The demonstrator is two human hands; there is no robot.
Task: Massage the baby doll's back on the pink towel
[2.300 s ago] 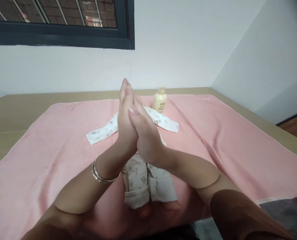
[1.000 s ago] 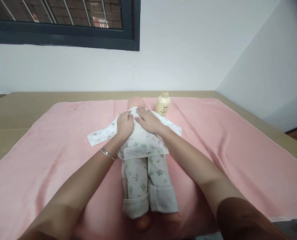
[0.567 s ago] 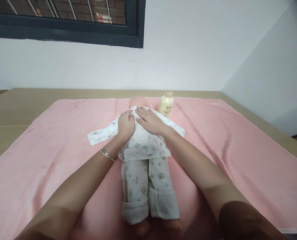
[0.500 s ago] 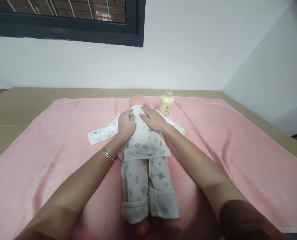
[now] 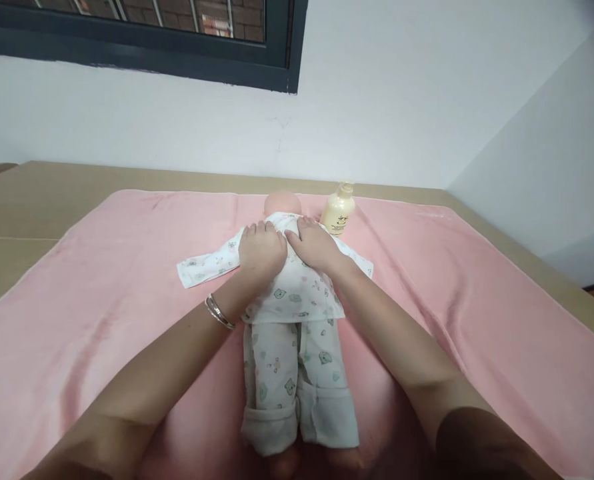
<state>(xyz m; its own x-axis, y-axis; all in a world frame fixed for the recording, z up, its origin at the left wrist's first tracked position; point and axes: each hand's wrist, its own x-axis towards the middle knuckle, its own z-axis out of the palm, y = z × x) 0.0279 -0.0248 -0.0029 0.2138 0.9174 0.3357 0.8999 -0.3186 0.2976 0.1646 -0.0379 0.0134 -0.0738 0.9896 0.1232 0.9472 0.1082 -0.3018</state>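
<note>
Doll [image 5: 293, 303] lies on pink blanket [image 5: 127, 287]. L hand [image 5: 263, 252], w/ fingers bent, on L of doll's upper body, can't tell if gripping; R hand [image 5: 317, 247] open, palm down, on doll's upper R. Yellow bottle [image 5: 339, 212] upright just R of doll's head.

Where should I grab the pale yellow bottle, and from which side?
Probably around the bottle's rounded body, below the narrower neck, coming from the right: it stands upright, with the doll and right hand to its near left.
</note>
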